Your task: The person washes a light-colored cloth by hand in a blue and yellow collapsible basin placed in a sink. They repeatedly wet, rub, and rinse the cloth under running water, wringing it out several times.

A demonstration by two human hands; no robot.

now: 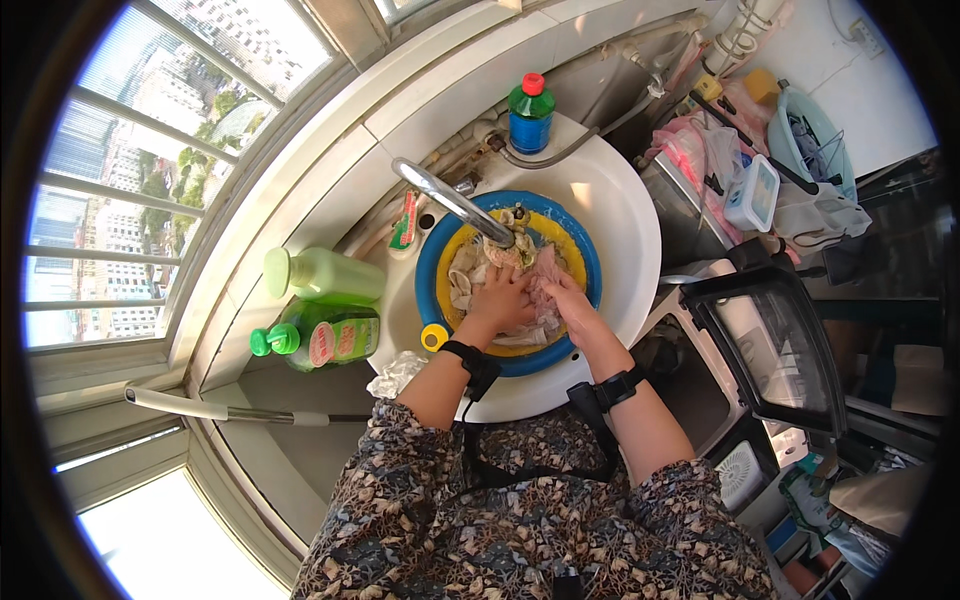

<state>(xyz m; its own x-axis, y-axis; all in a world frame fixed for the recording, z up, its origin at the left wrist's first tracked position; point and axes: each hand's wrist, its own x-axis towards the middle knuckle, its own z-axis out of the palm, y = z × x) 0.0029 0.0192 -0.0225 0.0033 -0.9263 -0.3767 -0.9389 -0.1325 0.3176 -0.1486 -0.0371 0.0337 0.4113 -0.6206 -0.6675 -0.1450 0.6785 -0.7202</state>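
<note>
A blue-rimmed plastic basin with a yellow inside sits in a white oval sink. Wet cloths lie in it, some cream, one pinkish. My left hand lies spread on the cloths, its fingers pointing towards the tap. At the basin's right side, my right hand grips the pinkish cloth between thumb and fingers. A curved chrome tap reaches over the basin, with a cloth-like wrap below its mouth. Both wrists wear black straps.
Left of the sink stand a pale green bottle and a green detergent bottle. A red-capped bottle stands on the sink's back edge, and a soap packet lies at its left. A top-loading machine with a raised lid is at the right.
</note>
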